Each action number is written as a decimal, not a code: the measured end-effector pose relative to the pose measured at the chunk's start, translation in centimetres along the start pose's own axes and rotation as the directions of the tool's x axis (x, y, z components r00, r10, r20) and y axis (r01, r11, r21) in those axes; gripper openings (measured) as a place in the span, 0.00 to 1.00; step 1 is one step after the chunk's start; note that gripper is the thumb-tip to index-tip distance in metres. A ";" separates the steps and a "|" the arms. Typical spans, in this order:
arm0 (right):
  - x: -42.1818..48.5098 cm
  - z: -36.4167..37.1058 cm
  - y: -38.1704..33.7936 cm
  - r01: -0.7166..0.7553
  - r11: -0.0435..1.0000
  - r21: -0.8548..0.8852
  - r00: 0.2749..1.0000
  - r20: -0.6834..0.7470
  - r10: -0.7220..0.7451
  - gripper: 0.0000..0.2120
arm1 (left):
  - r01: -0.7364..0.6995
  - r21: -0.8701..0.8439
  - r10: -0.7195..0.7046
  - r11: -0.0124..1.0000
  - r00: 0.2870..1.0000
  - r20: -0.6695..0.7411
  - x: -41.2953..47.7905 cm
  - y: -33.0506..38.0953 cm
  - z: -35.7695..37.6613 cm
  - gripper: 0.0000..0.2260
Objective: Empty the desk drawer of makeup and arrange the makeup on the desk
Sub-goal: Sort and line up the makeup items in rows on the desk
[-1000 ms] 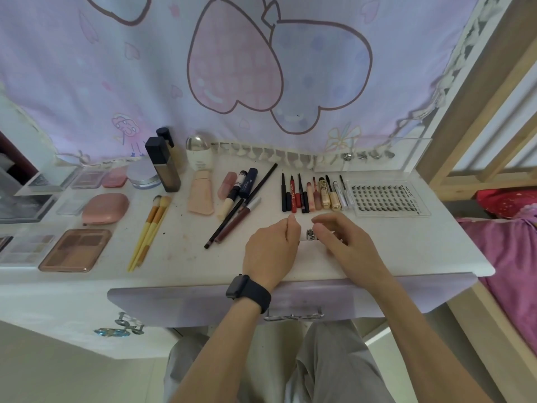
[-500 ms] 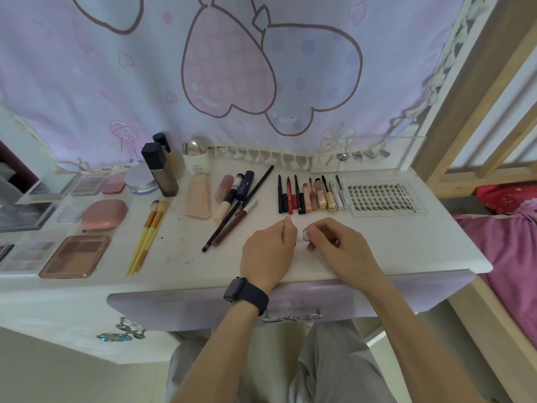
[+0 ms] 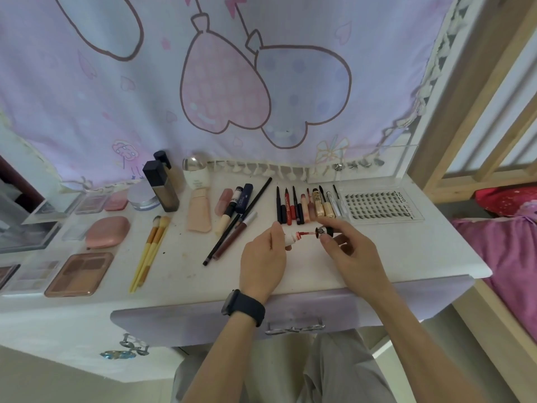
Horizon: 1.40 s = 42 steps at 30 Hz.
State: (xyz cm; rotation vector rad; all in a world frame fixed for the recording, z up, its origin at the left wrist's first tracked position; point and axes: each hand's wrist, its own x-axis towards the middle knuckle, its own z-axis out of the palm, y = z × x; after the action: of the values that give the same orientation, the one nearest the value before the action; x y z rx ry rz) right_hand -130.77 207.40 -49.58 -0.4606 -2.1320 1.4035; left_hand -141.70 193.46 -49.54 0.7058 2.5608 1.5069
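Both hands are raised just above the white desk (image 3: 392,251), near its front edge. My left hand (image 3: 263,258) grips a small white lip-gloss tube (image 3: 290,237). My right hand (image 3: 350,253) pinches its black cap (image 3: 325,231), and the red wand (image 3: 305,234) is drawn out between the two. Behind the hands a row of slim pencils and tubes (image 3: 305,205) lies side by side. The lilac drawer front (image 3: 189,321) below is pushed in.
A false-lash tray (image 3: 380,205) lies at the right. Brushes (image 3: 151,248), a beige tube (image 3: 199,213), dark bottles (image 3: 159,184), a pink compact (image 3: 107,231) and palettes (image 3: 78,273) fill the left. A curtain hangs behind; a wooden bed frame (image 3: 476,91) stands right.
The hands held the closed tube together low over the desk. Now they have lifted and drawn apart, and the cap with its red wand has come out of the tube.
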 end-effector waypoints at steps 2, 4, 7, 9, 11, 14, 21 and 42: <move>-0.2 0.2 -0.1 0.030 0.998 -0.053 1.000 0.005 -0.030 0.15 | 0.027 -0.055 -0.027 0.998 1.000 0.009 0.0 -0.1 -0.2 0.24; -0.4 0.5 -0.2 0.074 0.991 -0.114 0.997 0.022 -0.072 0.15 | 0.063 -0.140 -0.064 0.988 0.998 0.001 0.0 -0.2 -0.3 0.24; -0.6 0.7 -0.1 0.077 0.989 -0.127 0.997 0.018 -0.076 0.15 | 0.128 -0.294 -0.137 0.947 0.991 -0.011 -0.1 0.1 -0.6 0.22; -0.5 0.7 0.1 0.050 0.995 -0.082 0.999 -0.007 -0.051 0.14 | 0.161 -0.370 -0.177 0.915 0.984 -0.009 -0.1 0.1 -0.8 0.21; -0.4 0.8 0.3 0.021 1.000 -0.019 0.999 -0.036 -0.022 0.12 | 0.191 -0.434 -0.210 0.881 0.978 0.006 -0.2 -0.3 -1.0 0.21; -0.1 0.8 0.3 -0.025 0.997 0.074 0.995 -0.098 0.032 0.07 | 0.236 -0.495 -0.223 0.836 0.971 0.087 0.4 -0.3 -1.4 0.19; 1.0 -1.6 0.3 -0.100 0.988 0.120 0.980 -0.160 0.118 0.06 | 0.153 -0.398 -0.099 0.904 0.983 0.151 1.2 0.6 -2.6 0.13; 1.9 -4.4 3.4 -0.038 0.820 -0.570 0.982 -0.172 -0.074 0.12 | -0.181 0.232 0.149 0.956 0.978 0.150 2.1 3.3 5.6 0.13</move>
State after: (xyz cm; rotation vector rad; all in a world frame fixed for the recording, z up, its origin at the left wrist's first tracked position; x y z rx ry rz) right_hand -129.68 213.07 -50.87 -0.7610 -2.3637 0.6394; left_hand -140.72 200.19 -49.23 1.0351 2.6702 1.1470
